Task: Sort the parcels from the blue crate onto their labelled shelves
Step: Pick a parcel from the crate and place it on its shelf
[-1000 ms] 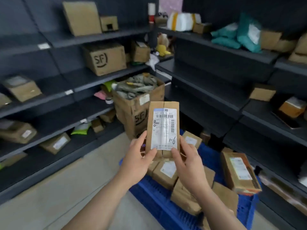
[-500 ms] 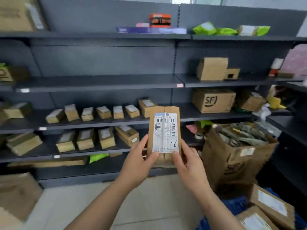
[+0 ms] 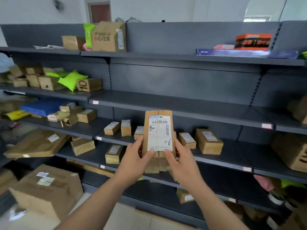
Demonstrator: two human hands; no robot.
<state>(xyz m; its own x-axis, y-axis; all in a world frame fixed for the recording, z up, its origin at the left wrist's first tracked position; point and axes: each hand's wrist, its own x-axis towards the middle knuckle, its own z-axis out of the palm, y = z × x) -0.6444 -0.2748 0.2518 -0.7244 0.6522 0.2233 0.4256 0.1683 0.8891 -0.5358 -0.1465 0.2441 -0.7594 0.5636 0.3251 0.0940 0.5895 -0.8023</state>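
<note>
A large brown cardboard carton is seen at the lower left. A flat brown cardboard parcel, labelled "1-6", is held upright in front of the dark grey metal shelving: its lower left edge is gripped by the left hand, its lower right edge by the right hand. Small brown boxes are ranged on the shelf behind.

Matt brown cardboard, slightly creased, on the parcel; smooth white paper with a faint sheen for its label. Matt dark-grey painted metal across the shelves. Glossy, crinkled lime-green plastic on the mailer bag. Dull plain cardboard on the small boxes.
</note>
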